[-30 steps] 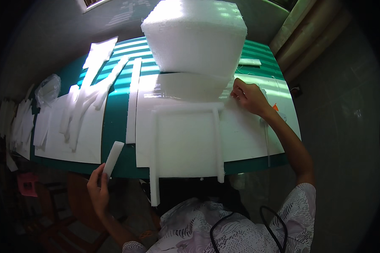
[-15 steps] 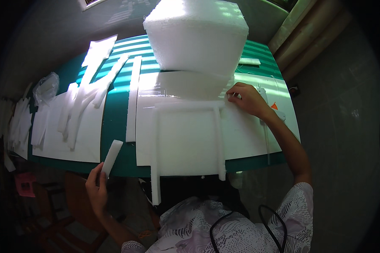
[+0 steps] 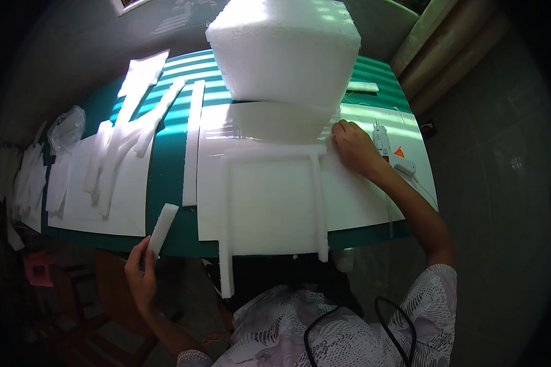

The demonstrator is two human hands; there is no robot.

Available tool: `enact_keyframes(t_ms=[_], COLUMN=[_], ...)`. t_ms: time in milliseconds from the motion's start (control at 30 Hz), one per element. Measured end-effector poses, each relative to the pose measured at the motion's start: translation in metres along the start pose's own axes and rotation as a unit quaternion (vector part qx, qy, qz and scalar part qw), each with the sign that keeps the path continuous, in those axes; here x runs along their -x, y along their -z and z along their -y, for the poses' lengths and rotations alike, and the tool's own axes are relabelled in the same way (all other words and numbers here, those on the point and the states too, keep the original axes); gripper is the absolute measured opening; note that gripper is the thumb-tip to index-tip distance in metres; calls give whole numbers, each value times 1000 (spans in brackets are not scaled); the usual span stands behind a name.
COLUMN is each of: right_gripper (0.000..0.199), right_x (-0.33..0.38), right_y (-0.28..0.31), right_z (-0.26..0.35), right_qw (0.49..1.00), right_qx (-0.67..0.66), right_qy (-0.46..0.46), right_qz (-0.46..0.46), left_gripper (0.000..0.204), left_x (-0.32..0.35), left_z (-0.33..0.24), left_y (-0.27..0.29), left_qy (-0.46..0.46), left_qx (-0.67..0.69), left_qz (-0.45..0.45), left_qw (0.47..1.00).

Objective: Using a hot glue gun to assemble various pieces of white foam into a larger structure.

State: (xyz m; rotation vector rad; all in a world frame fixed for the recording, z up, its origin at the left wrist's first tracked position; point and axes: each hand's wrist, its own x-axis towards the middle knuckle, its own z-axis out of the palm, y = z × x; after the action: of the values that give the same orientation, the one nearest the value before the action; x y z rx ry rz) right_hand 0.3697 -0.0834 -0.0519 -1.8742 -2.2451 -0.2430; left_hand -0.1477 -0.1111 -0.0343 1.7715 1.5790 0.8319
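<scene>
Between the thumb and fingers of my left hand (image 3: pixel 141 269) is a short white foam strip (image 3: pixel 163 230), held tilted at the table's front edge. My right hand (image 3: pixel 356 145) rests by the white board, its fingers pinched together; what they hold, if anything, is hidden. In front of me lies a square white foam panel (image 3: pixel 275 205) with raised foam strips along its left, far and right sides. The left strip sticks out past the table edge. Right of my right hand is a white glue gun (image 3: pixel 381 139) with an orange part (image 3: pixel 399 151).
A large white foam block (image 3: pixel 288 58) stands at the back of the green table (image 3: pixel 171 183). A long foam strip (image 3: pixel 193 144) lies left of the panel. Farther left are loose foam pieces (image 3: pixel 123 134) and a clear plastic bag (image 3: pixel 66 129). A pink stool (image 3: pixel 38 268) stands below left.
My right hand has shifted slightly right and toward me, its fingers curling further downward. More of the glue gun shows. My left hand and its foam strip stay almost still.
</scene>
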Motion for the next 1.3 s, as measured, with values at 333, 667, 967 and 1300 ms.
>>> enact_keyframes(t_ms=[333, 667, 967, 1300], right_gripper=[6, 16, 20, 15], right_x=[-8, 6, 31, 60], right_y=[3, 30, 57, 63], right_z=[-11, -29, -45, -59], right_qw=[985, 928, 906, 870], right_qx=[-137, -301, -342, -404], right_qy=[-103, -221, -248, -275], right_qz=[17, -4, -20, -72], left_gripper=[27, 27, 26, 27], left_x=[-1, 3, -3, -1], left_z=[2, 4, -9, -17], left_y=[1, 0, -4, -9], left_qy=[5, -11, -15, 28], left_qx=[17, 23, 0, 46], left_qz=[5, -3, 9, 8], left_qw=[1000, 1000, 1000, 999])
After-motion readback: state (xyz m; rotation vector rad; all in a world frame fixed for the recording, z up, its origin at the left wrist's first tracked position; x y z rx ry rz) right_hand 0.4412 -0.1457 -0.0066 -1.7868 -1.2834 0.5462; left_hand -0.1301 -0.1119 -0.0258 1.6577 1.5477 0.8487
